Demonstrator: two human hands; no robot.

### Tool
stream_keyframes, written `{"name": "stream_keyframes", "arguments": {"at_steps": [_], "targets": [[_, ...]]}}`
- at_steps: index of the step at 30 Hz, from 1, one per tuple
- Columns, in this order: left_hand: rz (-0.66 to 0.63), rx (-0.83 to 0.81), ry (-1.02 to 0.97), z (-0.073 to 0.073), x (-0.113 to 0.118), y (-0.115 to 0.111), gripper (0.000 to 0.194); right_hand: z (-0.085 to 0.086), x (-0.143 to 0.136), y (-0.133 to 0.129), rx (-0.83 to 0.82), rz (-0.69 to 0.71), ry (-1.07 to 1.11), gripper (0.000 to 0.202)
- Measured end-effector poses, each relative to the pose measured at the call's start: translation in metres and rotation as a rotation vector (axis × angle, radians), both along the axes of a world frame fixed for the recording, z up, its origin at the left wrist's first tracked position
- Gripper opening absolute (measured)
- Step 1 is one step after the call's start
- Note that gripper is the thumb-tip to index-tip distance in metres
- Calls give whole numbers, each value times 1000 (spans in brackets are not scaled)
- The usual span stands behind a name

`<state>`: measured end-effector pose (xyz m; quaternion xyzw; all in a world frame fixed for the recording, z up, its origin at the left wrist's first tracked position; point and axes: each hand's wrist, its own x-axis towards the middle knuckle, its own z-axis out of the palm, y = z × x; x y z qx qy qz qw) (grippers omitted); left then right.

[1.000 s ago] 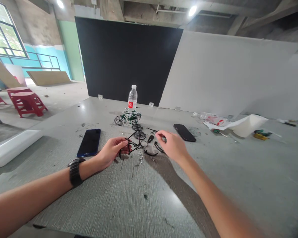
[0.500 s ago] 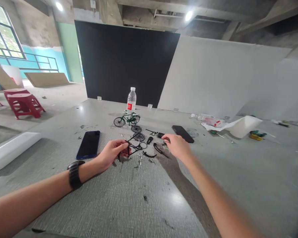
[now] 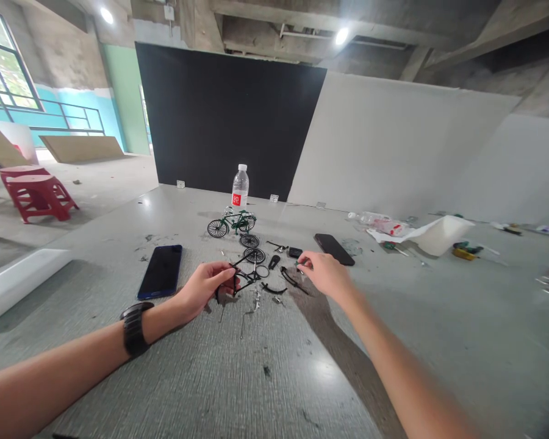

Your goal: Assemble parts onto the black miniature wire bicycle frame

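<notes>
My left hand (image 3: 213, 283) grips a small black bicycle frame (image 3: 252, 281) low over the grey table. Right of it, my right hand (image 3: 318, 268) is pinched at the table, and what its fingertips hold is too small to make out. Two loose spoked wheels (image 3: 254, 255) lie behind the frame. Around them are a black saddle-shaped piece (image 3: 274, 262), curved black parts (image 3: 273, 289), a dark block (image 3: 295, 252) and small silvery parts (image 3: 257, 300). A green model bicycle (image 3: 232, 224) stands farther back.
A clear bottle (image 3: 240, 186) stands behind the model bicycle. One phone (image 3: 161, 271) lies left, another (image 3: 333, 249) right. A white container (image 3: 25, 283) is at the far left. A lying bottle (image 3: 379, 224), white paper (image 3: 443, 236) and a yellow item (image 3: 465, 251) are at the right.
My right hand has shifted slightly left and down at the loose parts, and the dark block beside it shows more fully. My left hand keeps its grip on the frame. The view has shifted slightly.
</notes>
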<state>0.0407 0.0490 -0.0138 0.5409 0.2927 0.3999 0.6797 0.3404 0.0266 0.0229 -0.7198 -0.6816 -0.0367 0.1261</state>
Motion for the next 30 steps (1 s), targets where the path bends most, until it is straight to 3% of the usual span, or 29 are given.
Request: {"name": "stream_keyframes", "arguments": {"at_steps": [5,13,30], "targets": [[8,-6,9,2,0,-1,31,0,-25,-5,-2,152,45,17],[18,-8,20,1,1,0,30,-15,-52,-10,-16,387,173,20],[-54,47,12,-1,-1,-1,24,-17,-69,-19,-43,410,170,21]]}}
